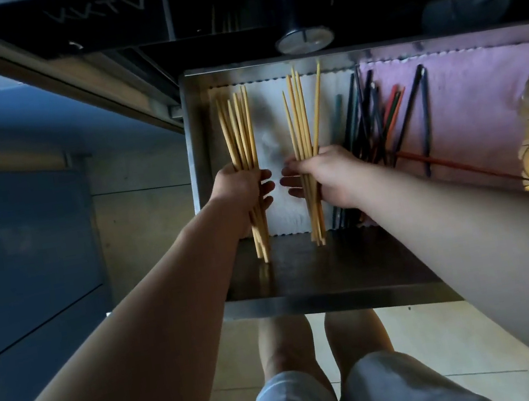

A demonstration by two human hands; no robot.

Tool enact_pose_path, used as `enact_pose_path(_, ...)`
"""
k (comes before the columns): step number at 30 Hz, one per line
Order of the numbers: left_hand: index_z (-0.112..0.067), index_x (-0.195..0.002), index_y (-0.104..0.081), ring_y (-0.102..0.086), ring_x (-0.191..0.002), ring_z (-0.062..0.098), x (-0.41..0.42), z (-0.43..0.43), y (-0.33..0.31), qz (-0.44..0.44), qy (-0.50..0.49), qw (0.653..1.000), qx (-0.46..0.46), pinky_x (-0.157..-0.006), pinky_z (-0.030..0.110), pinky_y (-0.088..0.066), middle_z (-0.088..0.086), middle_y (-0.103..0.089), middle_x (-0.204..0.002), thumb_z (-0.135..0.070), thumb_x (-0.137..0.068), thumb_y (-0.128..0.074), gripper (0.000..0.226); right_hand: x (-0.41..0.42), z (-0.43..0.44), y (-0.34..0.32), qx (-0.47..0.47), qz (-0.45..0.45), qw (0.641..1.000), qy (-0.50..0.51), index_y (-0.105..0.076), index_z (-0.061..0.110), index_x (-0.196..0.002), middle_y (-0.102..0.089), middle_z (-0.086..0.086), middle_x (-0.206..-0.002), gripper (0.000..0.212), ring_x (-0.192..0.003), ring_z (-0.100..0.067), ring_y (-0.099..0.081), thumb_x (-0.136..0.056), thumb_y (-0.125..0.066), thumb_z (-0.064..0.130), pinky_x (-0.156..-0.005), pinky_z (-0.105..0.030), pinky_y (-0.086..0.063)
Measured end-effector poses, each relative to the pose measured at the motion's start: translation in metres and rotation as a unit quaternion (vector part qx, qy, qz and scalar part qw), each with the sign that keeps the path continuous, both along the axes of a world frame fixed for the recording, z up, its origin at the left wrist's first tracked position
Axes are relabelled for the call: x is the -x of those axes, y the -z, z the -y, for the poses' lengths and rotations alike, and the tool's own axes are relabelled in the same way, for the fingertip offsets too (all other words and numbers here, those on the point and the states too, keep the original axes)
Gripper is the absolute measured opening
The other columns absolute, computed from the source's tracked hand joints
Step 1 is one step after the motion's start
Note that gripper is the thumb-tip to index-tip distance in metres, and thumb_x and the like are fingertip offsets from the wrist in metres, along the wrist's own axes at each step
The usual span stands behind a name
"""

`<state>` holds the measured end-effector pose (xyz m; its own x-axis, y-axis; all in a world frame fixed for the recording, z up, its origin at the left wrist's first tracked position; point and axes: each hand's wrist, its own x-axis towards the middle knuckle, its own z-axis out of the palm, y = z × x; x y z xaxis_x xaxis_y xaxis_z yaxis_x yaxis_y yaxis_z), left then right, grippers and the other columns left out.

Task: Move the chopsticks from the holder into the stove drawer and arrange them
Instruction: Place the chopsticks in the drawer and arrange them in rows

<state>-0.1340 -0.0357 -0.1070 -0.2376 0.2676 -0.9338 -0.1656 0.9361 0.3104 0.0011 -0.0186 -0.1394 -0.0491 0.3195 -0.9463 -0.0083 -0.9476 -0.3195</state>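
A bare strip of white liner (271, 150) is left open between two bundles of wooden chopsticks (240, 134) held over the drawer (323, 298). At three o'clock, passage is blocked by scattered coloured chopsticks (378, 119) on pink cloth (470, 105).

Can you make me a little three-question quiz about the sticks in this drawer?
1. True or false: both hands hold pale wooden chopsticks.
2. Which cloth lies under the dark coloured chopsticks: A white, B pink, C green?
3. Fill in: the open metal drawer holds a red ____.

Key: 1 true: left hand grips one pale wooden bundle, right hand another. 2 B: pink cloth, dark coloured chopsticks. 3 chopstick.
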Motion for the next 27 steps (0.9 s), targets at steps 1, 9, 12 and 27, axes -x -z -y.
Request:
enact_pose_path(1, -0.015, -0.110, -0.058, -0.069, -0.084, 0.016, 0.003, -0.001, 0.006, -0.019, 0.012, 1.000, 0.002, -0.079, 0.036, -0.059, 0.005, -0.069, -0.100, -0.011, -0.099, -0.052, 0.013, 0.005, 0.000, 0.003, 0.000, 0.012, 1.000, -0.004, -0.064, 0.006, -0.105, -0.073, -0.015, -0.096, 0.016, -0.080, -0.024, -0.074, -0.090, -0.064, 0.003, -0.068, -0.036, -0.061)
enact_pose_path(9, -0.011, -0.133, -0.048, -0.055, -0.118, 0.032, 0.016, -0.005, 0.025, -0.181, 0.182, 0.966, -0.024, -0.101, 0.039, -0.047, 0.012, -0.058, -0.125, -0.005, -0.091, -0.050, 0.043, 0.049, -0.002, 0.020, -0.016, 0.151, 0.964, -0.217, -0.027, 0.013, -0.147, -0.046, -0.017, -0.140, 0.061, -0.123, -0.035, -0.052, -0.095, -0.058, 0.021, -0.101, -0.049, -0.047)
enact_pose_path(12, -0.010, -0.139, -0.042, -0.049, -0.128, 0.032, 0.020, -0.001, 0.026, -0.185, 0.218, 0.958, -0.028, -0.106, 0.037, -0.041, 0.013, -0.052, -0.136, -0.003, -0.090, -0.050, 0.050, 0.056, 0.001, 0.025, -0.014, 0.204, 0.940, -0.274, -0.033, 0.013, -0.144, -0.049, -0.017, -0.138, 0.054, -0.119, -0.035, -0.056, -0.094, -0.050, 0.021, -0.097, -0.049, -0.051)
enact_pose_path(27, -0.025, -0.154, 0.017, -0.002, -0.151, 0.026, 0.014, 0.012, 0.031, -0.206, 0.608, 0.765, -0.041, -0.115, 0.045, -0.026, -0.007, 0.031, -0.158, -0.006, -0.093, -0.048, 0.091, 0.038, 0.003, 0.013, -0.110, 0.268, 0.933, -0.212, -0.056, 0.020, -0.131, -0.057, -0.003, -0.132, 0.036, -0.116, -0.021, -0.056, -0.096, -0.052, 0.017, -0.085, -0.023, -0.040)
